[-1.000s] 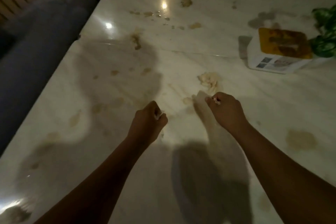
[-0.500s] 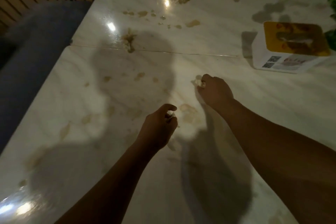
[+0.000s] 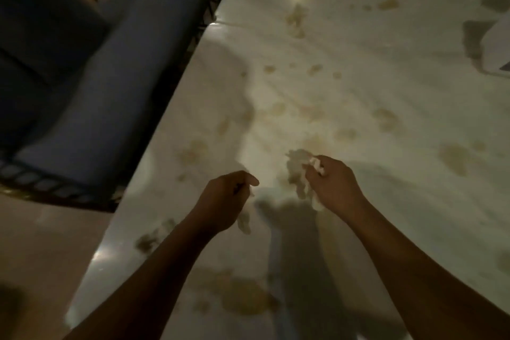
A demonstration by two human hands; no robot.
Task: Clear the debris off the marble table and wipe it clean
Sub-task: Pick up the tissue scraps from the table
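Observation:
The white marble table (image 3: 372, 69) is spotted with several tan stains and crumbs. My right hand (image 3: 335, 183) grips a pale, crumpled clump of debris (image 3: 298, 171) that hangs from its fingers just above the tabletop. My left hand (image 3: 227, 198) hovers to its left with fingers curled; a small pale scrap (image 3: 244, 222) shows beneath it, pinched in the fingers. A large tan smear (image 3: 245, 295) lies near the front edge between my forearms.
A blue cushioned chair (image 3: 110, 77) with a dark metal frame stands against the table's left edge, slatted wood behind it. A white box corner (image 3: 496, 47) pokes in at the right edge. Bare floor (image 3: 41, 251) shows at lower left.
The view has swung left and closer. My right hand has drawn back toward me with the clump of debris, closing toward my left hand. The box has slid nearly out of frame.

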